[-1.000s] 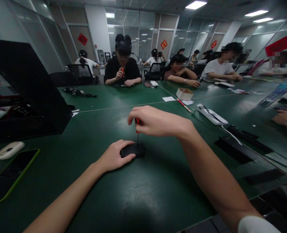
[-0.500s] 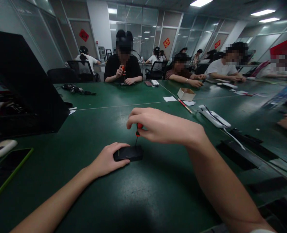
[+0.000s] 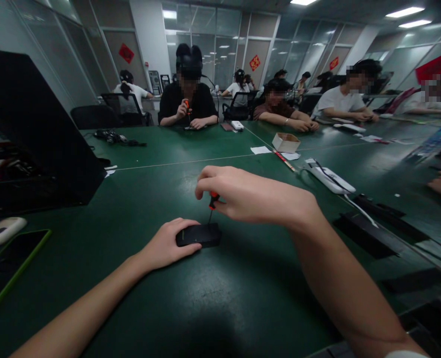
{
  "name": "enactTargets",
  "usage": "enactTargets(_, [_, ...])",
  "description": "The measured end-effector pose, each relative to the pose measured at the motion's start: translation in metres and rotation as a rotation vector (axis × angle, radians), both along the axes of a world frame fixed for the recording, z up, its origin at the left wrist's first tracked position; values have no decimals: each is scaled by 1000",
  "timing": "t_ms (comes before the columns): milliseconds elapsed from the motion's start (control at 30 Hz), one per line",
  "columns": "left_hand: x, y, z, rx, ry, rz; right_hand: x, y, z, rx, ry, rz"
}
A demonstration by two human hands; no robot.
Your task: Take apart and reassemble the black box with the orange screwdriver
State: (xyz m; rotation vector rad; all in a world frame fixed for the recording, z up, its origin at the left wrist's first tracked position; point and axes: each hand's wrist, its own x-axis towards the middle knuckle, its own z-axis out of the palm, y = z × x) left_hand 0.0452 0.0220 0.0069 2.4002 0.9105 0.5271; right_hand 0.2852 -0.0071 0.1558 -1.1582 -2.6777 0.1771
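Note:
On the green table lies a small black box-shaped device (image 3: 201, 235), its kind unclear. My left hand (image 3: 171, 242) is closed round its left end, thumb on the near side and fingers on the far side. Above it, my right hand (image 3: 231, 193) grips a screwdriver (image 3: 213, 200) with an orange and black handle. The thin shaft points down, nearly upright, and its tip meets the far edge of the device's top; the exact contact is too small to make out.
A phone in a green case (image 3: 13, 266) and a white oval object (image 3: 4, 231) lie at left, beside a large black case (image 3: 37, 129). On the right are a white power strip (image 3: 330, 176), a black block (image 3: 366, 233) and an open box (image 3: 285, 142). Across the table a person (image 3: 188, 99) holds another screwdriver.
My hands keep their places on the device and screwdriver; slightly more of the screwdriver's handle shows. The view has shifted a little. Across the table, a person's hands have come together.

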Motion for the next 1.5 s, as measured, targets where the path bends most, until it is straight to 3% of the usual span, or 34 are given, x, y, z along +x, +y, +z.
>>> enactTargets(100, [-1, 0, -3, 4, 1, -6, -1, -2, 4, 16, -50, -80])
enactTargets(333, [-2, 2, -8, 33, -5, -5, -11, -10, 12, 24, 60, 121])
enactTargets(1067, [1, 0, -6, 36, -2, -2, -18, -2, 5, -39, 14, 149])
enactTargets(1267, [0, -1, -7, 12, -22, 15, -22, -9, 3, -32, 69, 251])
enactTargets(1500, [1, -1, -5, 15, -13, 4, -22, -17, 3, 36, -54, 96])
